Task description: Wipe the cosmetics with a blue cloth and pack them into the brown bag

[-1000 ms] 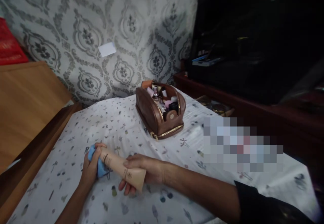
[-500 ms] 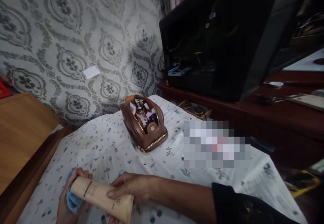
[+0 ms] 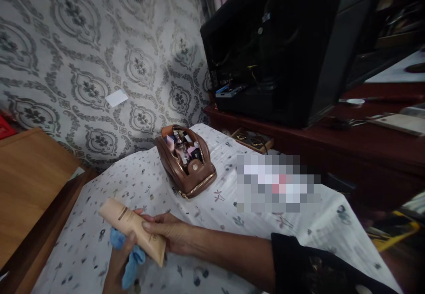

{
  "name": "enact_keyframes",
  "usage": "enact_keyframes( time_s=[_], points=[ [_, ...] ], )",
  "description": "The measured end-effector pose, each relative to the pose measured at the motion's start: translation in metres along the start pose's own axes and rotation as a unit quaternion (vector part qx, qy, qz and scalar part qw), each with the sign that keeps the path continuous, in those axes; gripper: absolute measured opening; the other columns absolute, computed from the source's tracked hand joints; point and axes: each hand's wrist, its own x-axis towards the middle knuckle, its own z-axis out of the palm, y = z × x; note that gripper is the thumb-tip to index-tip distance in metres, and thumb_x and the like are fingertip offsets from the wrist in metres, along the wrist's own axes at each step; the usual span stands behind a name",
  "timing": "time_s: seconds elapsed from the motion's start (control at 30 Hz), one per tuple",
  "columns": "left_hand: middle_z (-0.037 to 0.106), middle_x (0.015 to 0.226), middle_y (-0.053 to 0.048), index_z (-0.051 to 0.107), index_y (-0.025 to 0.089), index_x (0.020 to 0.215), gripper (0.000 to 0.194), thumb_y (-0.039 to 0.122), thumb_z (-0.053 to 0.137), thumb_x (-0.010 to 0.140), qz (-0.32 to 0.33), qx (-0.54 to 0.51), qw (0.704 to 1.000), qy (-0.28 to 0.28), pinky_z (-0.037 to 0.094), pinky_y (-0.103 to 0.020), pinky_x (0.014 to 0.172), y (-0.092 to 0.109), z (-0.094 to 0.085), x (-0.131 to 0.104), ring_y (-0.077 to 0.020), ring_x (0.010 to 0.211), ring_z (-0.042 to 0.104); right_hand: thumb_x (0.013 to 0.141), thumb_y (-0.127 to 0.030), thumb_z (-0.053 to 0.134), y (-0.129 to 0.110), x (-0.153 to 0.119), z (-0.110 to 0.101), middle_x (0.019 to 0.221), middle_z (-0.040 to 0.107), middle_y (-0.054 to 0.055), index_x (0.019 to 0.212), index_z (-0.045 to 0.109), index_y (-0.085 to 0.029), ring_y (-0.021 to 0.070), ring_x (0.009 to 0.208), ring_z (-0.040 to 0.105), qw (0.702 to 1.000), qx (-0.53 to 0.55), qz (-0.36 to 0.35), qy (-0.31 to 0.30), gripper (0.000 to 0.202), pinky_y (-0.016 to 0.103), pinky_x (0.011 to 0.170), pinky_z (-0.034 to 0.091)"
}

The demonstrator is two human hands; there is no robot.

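Our right hand (image 3: 172, 232) pinches the beige tube (image 3: 136, 227) near its flat end, thumb on top. Our left hand (image 3: 117, 261) curls around a blue cloth (image 3: 133, 267), its thumb against the tube's near edge. We hold the tube slantwise over the patterned white sheet (image 3: 79, 236), nearer us than the unzipped brown bag (image 3: 203, 182), packed with small items (image 3: 182, 153).

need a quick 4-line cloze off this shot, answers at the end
1. The cloth in the left hand is coloured ____.
2. The right hand grips a beige, flat-ended ____.
3. The brown bag stands with its top ____.
4. That bag is on a patterned sheet whose background is ____.

Missing words: blue; tube; open; white.
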Motion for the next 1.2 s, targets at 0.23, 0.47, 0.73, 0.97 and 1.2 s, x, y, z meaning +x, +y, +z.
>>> enact_keyframes(
  time_s=[0.23, 0.47, 0.73, 0.97, 1.2],
  points=[
    [0.071, 0.082, -0.002, 0.064, 0.021, 0.105, 0.062, 0.061, 0.082, 0.062, 0.038, 0.088, 0.994, 0.053, 0.057, -0.030, 0.063, 0.011, -0.006, 0.000, -0.0248, 0.076, 0.070, 0.050, -0.068, 0.086, -0.005, 0.003, -0.001, 0.073, 0.060, -0.003, 0.076, 0.061, -0.017, 0.0119, 0.071, 0.054, 0.969, -0.203, -0.081, 0.113, 0.062, 0.025, 0.065, 0.040],
    [0.066, 0.075, -0.001, 0.064, 0.018, 0.088, 0.053, 0.065, 0.077, 0.067, 0.076, 0.156, 0.985, 0.003, 0.052, -0.026, 0.062, 0.012, 0.002, 0.008, -0.0217, 0.075, 0.067, 0.068, -0.062, 0.077, -0.019, -0.001, 0.004, 0.082, 0.060, -0.001, 0.093, 0.068, -0.018, 0.0142, 0.080, 0.054, 0.918, -0.314, -0.231, 0.077, 0.051, 0.026, 0.072, 0.041],
    [0.064, 0.068, 0.001, 0.061, 0.018, 0.091, 0.055, 0.066, 0.075, 0.070, 0.029, 0.148, 0.989, 0.006, 0.048, -0.025, 0.055, 0.018, 0.011, 0.004, -0.0203, 0.067, 0.065, 0.074, -0.078, 0.062, -0.021, -0.004, 0.005, 0.069, 0.051, -0.003, 0.104, 0.070, -0.015, 0.0108, 0.060, 0.048, 0.919, -0.330, -0.207, 0.058, 0.070, 0.023, 0.053, 0.039],
    [0.056, 0.060, 0.003, 0.059, 0.018, 0.076, 0.048, 0.063, 0.074, 0.073, 0.043, 0.137, 0.990, -0.006, 0.044, -0.023, 0.052, 0.040, 0.025, 0.004, -0.0154, 0.058, 0.058, 0.081, -0.073, 0.059, -0.040, -0.020, 0.021, 0.076, 0.056, 0.000, 0.112, 0.069, -0.016, 0.0120, 0.063, 0.054, 0.899, -0.376, -0.217, 0.050, 0.066, 0.023, 0.053, 0.046],
    [0.052, 0.063, 0.003, 0.058, 0.018, 0.079, 0.042, 0.056, 0.074, 0.077, 0.063, 0.136, 0.985, -0.088, 0.045, -0.022, 0.054, 0.060, 0.044, 0.012, -0.0126, 0.058, 0.053, 0.077, -0.064, 0.071, -0.069, -0.048, 0.022, 0.079, 0.059, 0.000, 0.110, 0.071, -0.019, 0.0115, 0.066, 0.053, 0.880, -0.415, -0.221, 0.067, 0.057, 0.020, 0.052, 0.042]
  ],
)
